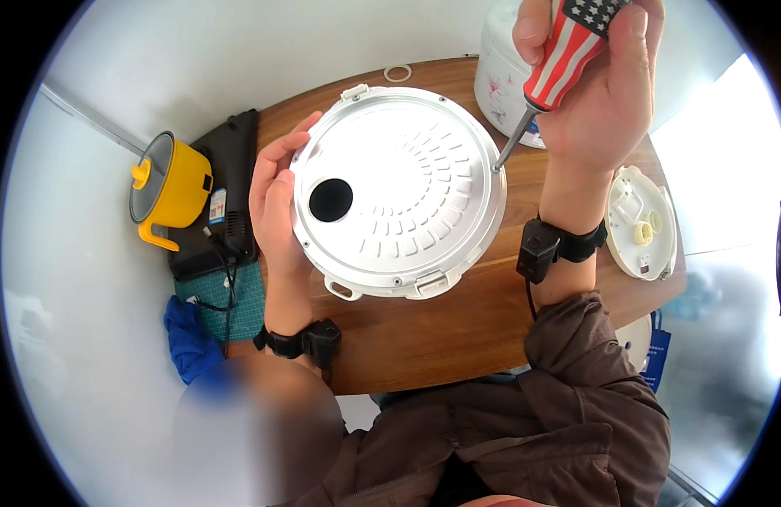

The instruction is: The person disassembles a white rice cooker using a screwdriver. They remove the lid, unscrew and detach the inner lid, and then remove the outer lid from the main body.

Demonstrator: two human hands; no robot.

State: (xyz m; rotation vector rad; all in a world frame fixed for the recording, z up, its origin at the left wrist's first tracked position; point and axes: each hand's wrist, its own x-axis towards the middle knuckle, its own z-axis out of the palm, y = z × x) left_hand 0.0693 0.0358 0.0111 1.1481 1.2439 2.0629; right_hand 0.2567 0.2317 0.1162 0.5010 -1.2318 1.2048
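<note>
A round cooker lid (386, 139) with a silvery metal face, a white plastic rim and small screws around its edge is held up over the wooden table. My left hand (276, 198) grips its left rim, thumb on the near side and fingers partly hidden behind. In my right hand (606, 110) is a screwdriver (559, 68) with a red-and-white striped, starred handle. Its shaft slants down to the left, and the tip meets the lid's right edge. Whether it sits in a screw I cannot tell. One dark round hole (331, 200) shows in the lid's left part.
Behind my right hand stands a white flowered cooker body (498, 89). A cream plastic cover (627, 249) lies at the table's right end, a white ring (387, 76) at the back. On the left are a yellow pot (186, 186), a black appliance (234, 152), a green mat (248, 313) and blue cloth (188, 338).
</note>
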